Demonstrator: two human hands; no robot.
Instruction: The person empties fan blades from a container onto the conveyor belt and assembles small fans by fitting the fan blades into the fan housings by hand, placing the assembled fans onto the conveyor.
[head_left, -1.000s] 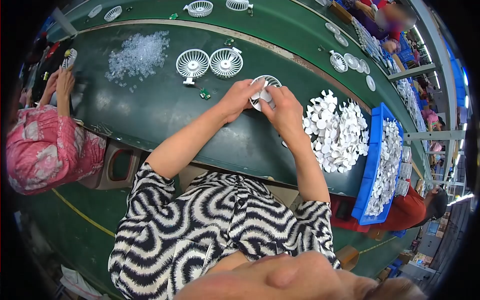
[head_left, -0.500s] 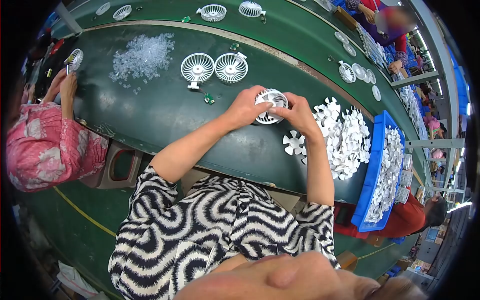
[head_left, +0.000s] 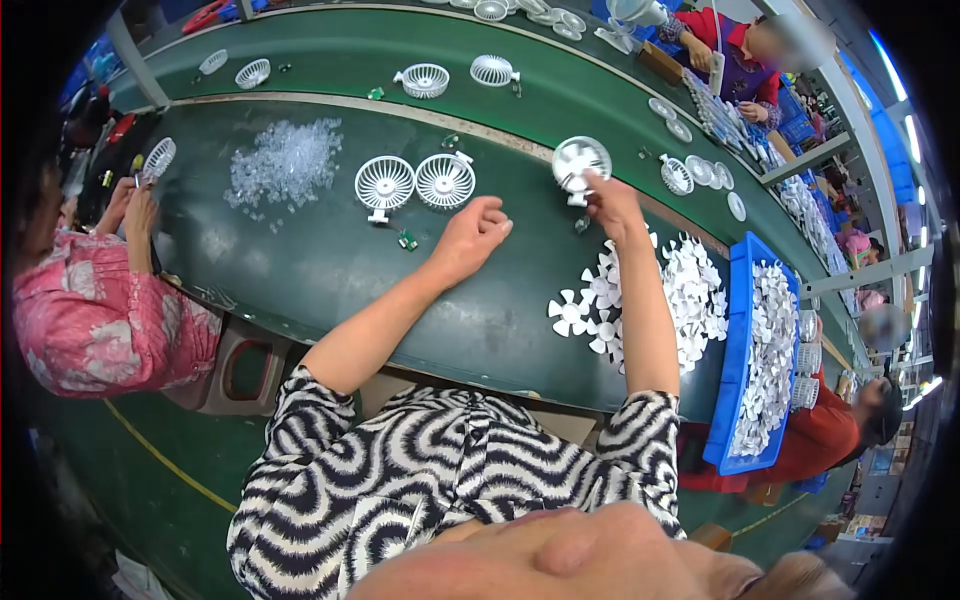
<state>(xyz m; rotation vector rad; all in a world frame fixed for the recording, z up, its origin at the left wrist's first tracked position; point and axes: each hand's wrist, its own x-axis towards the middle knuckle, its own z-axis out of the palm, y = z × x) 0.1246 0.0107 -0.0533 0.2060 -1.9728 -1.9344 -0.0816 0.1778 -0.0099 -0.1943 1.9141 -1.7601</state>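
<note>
My right hand (head_left: 612, 208) grips a round white fan housing (head_left: 597, 150) by its near edge, over the far side of the table. White blades sit inside this housing, and a small circuit board hangs below it. My left hand (head_left: 475, 238) is loosely bent and empty above the middle of the table, fingers partly apart. Just beyond it lie two white slatted fan housings side by side, the left one (head_left: 384, 186) and the right one (head_left: 445, 180). A small green circuit board (head_left: 407, 240) lies near them. Loose white fan blades (head_left: 697, 300) are heaped beside my right forearm.
A blue tray (head_left: 722, 400) of small white parts stands at the right end. Clear plastic pieces (head_left: 290, 160) are piled at left. Beyond a raised edge runs a green belt (head_left: 330, 68) carrying fan housings. Co-workers sit at left and across the belt.
Both hands were together on the fan housing. My right hand has carried it away toward the belt, while my left hand has let go and moved slightly left and nearer me.
</note>
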